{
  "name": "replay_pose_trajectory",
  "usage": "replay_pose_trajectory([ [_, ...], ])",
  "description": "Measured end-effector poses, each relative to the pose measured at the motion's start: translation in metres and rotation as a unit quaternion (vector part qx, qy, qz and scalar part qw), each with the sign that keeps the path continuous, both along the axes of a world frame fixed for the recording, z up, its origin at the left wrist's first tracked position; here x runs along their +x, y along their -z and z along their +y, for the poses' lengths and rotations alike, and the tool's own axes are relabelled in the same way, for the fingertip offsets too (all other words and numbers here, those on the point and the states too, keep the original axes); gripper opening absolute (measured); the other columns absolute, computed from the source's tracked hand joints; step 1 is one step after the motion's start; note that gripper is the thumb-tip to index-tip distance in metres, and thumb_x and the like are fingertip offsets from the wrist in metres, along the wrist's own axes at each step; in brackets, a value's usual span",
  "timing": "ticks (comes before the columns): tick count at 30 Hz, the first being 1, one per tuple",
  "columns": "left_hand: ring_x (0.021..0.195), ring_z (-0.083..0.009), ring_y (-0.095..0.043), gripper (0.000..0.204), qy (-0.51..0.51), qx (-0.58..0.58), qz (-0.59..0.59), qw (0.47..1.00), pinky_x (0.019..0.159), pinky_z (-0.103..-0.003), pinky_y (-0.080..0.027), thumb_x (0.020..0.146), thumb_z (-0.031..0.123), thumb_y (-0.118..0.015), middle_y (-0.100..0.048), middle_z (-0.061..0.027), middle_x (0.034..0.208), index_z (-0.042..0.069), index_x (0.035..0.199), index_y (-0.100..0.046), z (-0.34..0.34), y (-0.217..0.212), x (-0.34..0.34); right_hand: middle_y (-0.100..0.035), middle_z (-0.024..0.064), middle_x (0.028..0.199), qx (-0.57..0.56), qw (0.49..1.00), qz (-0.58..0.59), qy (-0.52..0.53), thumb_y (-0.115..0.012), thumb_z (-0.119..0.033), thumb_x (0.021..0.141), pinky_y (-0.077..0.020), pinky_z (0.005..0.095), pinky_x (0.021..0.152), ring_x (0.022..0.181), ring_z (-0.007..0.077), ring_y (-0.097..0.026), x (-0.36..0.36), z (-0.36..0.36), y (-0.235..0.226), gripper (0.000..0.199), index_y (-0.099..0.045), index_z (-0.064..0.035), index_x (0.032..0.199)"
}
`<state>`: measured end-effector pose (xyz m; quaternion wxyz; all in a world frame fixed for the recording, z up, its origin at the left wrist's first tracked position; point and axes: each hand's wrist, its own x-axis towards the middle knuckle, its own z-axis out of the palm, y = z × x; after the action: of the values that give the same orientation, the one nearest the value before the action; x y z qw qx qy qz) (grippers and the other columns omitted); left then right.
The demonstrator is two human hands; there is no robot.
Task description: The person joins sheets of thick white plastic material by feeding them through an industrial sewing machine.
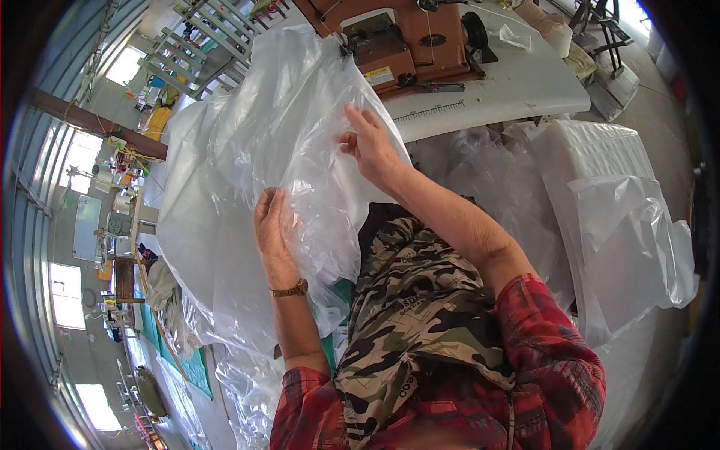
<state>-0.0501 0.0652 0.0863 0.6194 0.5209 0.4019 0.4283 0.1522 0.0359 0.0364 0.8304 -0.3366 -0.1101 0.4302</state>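
Observation:
A large clear plastic sheet [225, 157] hangs in folds over the table in front of me and down toward my lap. My left hand [274, 229], with a watch on the wrist, has its thumb and fingers pressed together on a fold of it. Above the sheet's right part is my right hand [369, 150], fingers apart and slightly blurred, with nothing seen in them. Beyond both hands stands a brown sewing machine [409, 49]; the sheet's far edge reaches its needle side, where the exact contact is hard to make out.
A pale sewing table [517, 94] with a ruler scale extends right of the machine. To my right is a stack of folded plastic sheets [607, 195]. Metal racks [202, 52] stand at the far left. More crumpled plastic [251, 390] lies at lower left.

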Motion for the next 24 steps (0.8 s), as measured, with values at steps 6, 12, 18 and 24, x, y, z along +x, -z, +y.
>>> replay_pose_trajectory([
  [6, 0.065, -0.003, -0.042, 0.017, 0.032, 0.1, 0.1, 0.989, 0.059, -0.019, -0.037, 0.09, 0.021, -0.068, -0.048, 0.0067, 0.074, 0.006, 0.087, -0.061, 0.015, 0.024, -0.015, -0.058, -0.0047, 0.077, 0.065, 0.975, -0.027, -0.212, -0.066, -0.028, 0.091, -0.0358, 0.0195, 0.048, 0.05, 0.0026, -0.043, 0.011, -0.028, 0.006, 0.025, -0.065, -0.0056, 0.102],
  [12, 0.066, -0.0031, -0.042, 0.022, 0.113, 0.219, 0.161, 0.956, 0.058, -0.019, -0.035, 0.087, 0.021, -0.073, -0.049, 0.0088, 0.073, 0.005, 0.082, -0.058, 0.05, 0.055, -0.027, -0.058, -0.003, 0.069, 0.056, 0.934, -0.106, -0.337, -0.071, -0.022, 0.088, -0.0289, 0.0159, 0.039, 0.048, 0.0019, -0.043, -0.005, -0.088, 0.032, 0.02, -0.069, -0.0032, 0.096],
  [18, 0.057, -0.009, -0.049, 0.023, 0.142, 0.396, 0.352, 0.836, 0.055, -0.025, -0.04, 0.084, 0.019, -0.074, -0.054, 0.0, 0.068, 0.003, 0.086, -0.057, 0.048, 0.054, -0.026, -0.057, -0.0027, 0.061, -0.088, 0.924, -0.184, -0.324, -0.064, -0.024, 0.093, -0.0366, 0.0211, 0.044, 0.049, 0.0048, -0.047, -0.014, -0.13, 0.073, 0.022, -0.067, -0.0017, 0.092],
  [24, 0.069, -0.035, -0.063, 0.024, 0.062, 0.647, 0.521, 0.554, 0.062, -0.042, -0.049, 0.081, 0.014, -0.072, -0.065, -0.0101, 0.079, 0.005, 0.099, -0.059, -0.013, 0.008, 0.019, -0.061, 0.0086, 0.061, -0.226, 0.845, -0.445, -0.192, -0.056, -0.023, 0.095, -0.0458, 0.0356, 0.054, 0.051, 0.0221, -0.059, -0.027, -0.156, 0.088, 0.025, -0.06, 0.0002, 0.085],
])
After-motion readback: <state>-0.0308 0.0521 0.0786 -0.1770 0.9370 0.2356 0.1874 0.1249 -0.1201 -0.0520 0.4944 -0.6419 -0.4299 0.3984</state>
